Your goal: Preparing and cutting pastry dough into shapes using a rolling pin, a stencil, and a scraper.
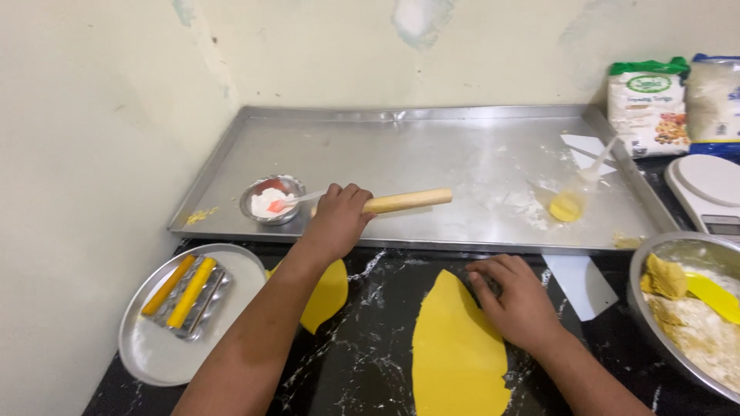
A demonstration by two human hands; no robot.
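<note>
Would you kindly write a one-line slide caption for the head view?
Left hand grips a wooden rolling pin over a steel tray; right hand presses a yellow dough sheet.

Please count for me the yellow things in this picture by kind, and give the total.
Flat yellow dough sheets on the black counter: 2
Yellow dough sticks in the ridged metal mould: 2
Yellow plastic scraper in the steel bowl: 1
Total: 5

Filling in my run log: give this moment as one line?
left hand: grips rolling pin over steel tray | right hand: pressing on yellow dough sheet | small bowl beside left hand
</note>
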